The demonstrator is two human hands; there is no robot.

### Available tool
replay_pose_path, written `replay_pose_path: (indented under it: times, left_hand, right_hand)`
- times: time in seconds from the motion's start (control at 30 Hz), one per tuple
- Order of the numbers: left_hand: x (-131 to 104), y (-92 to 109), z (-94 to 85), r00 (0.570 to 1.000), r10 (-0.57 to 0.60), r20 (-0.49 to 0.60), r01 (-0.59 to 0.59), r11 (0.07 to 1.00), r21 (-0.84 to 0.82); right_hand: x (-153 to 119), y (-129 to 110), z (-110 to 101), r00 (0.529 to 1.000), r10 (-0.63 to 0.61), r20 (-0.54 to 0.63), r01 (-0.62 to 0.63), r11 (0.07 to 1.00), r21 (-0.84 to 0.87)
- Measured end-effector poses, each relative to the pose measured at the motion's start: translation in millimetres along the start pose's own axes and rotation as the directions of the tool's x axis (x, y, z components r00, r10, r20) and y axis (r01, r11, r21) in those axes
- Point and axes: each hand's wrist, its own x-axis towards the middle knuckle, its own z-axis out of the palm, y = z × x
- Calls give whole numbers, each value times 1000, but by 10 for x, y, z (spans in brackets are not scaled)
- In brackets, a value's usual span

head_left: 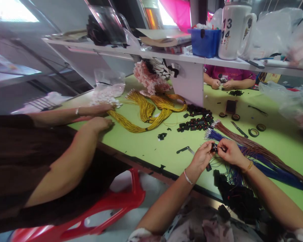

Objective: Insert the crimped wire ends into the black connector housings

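Pinching blk connector [214, 147] btwn fingers of L hand [202, 155] & R hand [230, 152], long axis unclear, blue wires [275, 173] nearby, tips left.

Glare whitens the upper-left panel [12, 11] amid dim light, with the picture's left edge smeared and stretched.

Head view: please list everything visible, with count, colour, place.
Table: one, green, centre.
Shelf: one, white, above table.
Mug: one, white, on shelf.
Box: one, blue, beside mug.
Yellow wires: many, yellow, table's left.
Brown wires: many, brown, table's right.
Blue wires: many, blue, same side.
Loose parts: many, black, mid-table.
Tape rolls: four, dark, table's right.
Cutters: two, dark-handled, on table.
Stool: one, red, lower left.
Plastic bags: several, clear, right side.
Co-workers: two, dark and magenta tops, left and far.
Held part: one, black, lower right.
Left hand: one, bare, on held part.
Right hand: one, bare, same place.
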Motion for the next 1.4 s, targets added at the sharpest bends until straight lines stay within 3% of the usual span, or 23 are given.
replay_pose_path:
  times: [0.23,0.43,0.63,0.77,0.87,0.93,1.03,1.23,1.4]
  left_hand:
    - [-27,-62,29,995,76,-65,-71,994,89]
    - [-37,-36,66,986,106,-130,-86,985,150]
    - [-13,-34,98,974,138,-179,-89,962,256]
    - [-9,0,95,977,112,-182,-63,964,258]
    - [-4,7,92,985,83,-151,-51,978,203]
    - [1,3,87,989,66,-131,-44,986,163]
    - [3,9,70,991,68,-117,-56,993,104]
    - [-11,53,30,991,68,-111,-57,994,97]
    - [-12,28,10,993,55,-100,-39,988,151]
  right_hand:
    - [-26,-26,75,997,-80,21,82,992,-100]
    - [-25,-1,122,999,-5,48,6,1000,-7]
    - [-21,-18,124,999,35,29,-33,997,-75]
    - [246,205,-71,998,41,56,-39,998,-40]
    - [498,508,-187,968,235,-93,-252,922,-295]
    - [602,697,-200,946,317,-72,-318,855,-409]
    - [644,878,-187,937,348,-28,-326,844,-426]
    - [607,949,-307,947,321,-19,-300,861,-412]
    - [724,767,-286,967,252,-41,-254,933,-254]
